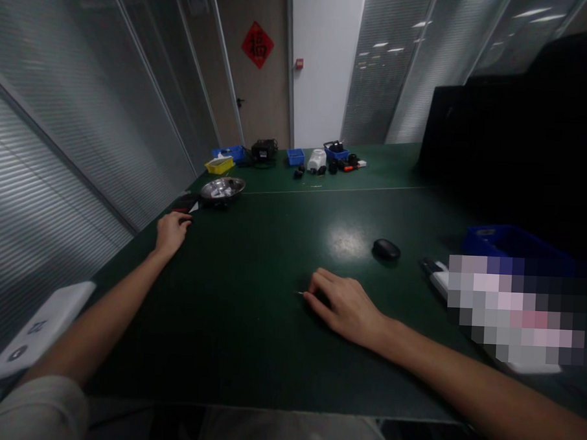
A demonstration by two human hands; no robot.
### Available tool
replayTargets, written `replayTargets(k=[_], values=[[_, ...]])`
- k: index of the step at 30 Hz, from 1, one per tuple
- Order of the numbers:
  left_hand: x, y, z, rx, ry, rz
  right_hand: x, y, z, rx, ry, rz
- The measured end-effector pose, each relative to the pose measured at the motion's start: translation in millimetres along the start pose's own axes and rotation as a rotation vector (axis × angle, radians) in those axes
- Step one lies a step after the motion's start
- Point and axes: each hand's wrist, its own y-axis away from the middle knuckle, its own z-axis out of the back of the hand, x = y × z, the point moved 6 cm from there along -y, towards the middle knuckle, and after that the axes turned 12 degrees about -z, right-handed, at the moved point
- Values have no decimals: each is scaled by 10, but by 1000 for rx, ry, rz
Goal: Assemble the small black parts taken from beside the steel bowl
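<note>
My left hand (171, 233) reaches to the table's left edge. Its fingers are closed around a small dark item (188, 220) that I cannot make out. Just beyond it lie a dark red-and-black object (183, 204) and a metal bowl (223, 189) with whitish pieces inside. Over the middle of the table, my right hand (345, 308) is closed in a pinch. A tiny, thin, light-coloured piece (299, 293) sticks out from its fingertips; its kind is too small to tell. A black computer mouse (386, 249) sits beyond that hand to the right.
On the green table (253, 257), a blue bin (516, 239) and a blurred-out pale item stand at right. Along the back are a yellow tray (220, 165), a small blue tray (295, 157) and a white object (317, 161). A white device (40, 329) is at left.
</note>
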Motion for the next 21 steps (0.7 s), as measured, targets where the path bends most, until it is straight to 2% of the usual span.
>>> replayTargets(k=[21], values=[[-241, 44, 50, 80, -173, -58, -29, -11, -17, 5, -1, -7]])
